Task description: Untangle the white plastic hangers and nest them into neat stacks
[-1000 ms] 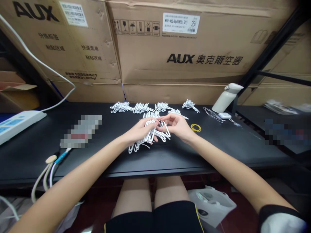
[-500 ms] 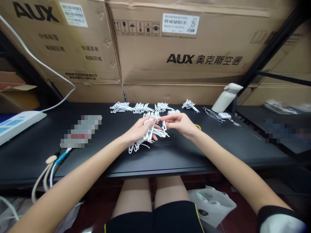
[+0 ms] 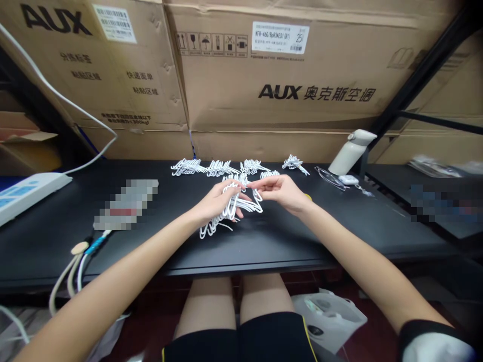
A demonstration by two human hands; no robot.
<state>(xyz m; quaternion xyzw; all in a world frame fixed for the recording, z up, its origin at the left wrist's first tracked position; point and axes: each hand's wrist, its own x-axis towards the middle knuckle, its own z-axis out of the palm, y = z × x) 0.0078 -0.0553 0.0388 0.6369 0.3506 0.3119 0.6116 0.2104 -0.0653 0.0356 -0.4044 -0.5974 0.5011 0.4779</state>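
Note:
My left hand [image 3: 221, 198] is closed round a bunch of white hooks [image 3: 231, 202] made of bent wire or rod, some ends sticking out to the right. The thumb and fingers of my right hand [image 3: 279, 191] pinch a single white hook [image 3: 257, 195] at the right side of that bunch. Below my left hand, more white hooks [image 3: 209, 229] lie on the black table. Behind my hands are several small piles of like hooks, one pile [image 3: 187, 166] at the back left and another [image 3: 295, 163] at the back right.
A white bottle [image 3: 350, 152], glasses [image 3: 330, 178] and a small white case [image 3: 348, 179] stand at the right. On the left are a blurred-out flat device [image 3: 128, 203] with cables and a power strip [image 3: 32, 193]. Cardboard boxes [image 3: 283, 115] line the back of the table [image 3: 302, 246].
My right hand has shifted slightly right and its fingers have drawn together on one hook, covering most of the yellow rubber bands. My left hand keeps its hold on the bunch.

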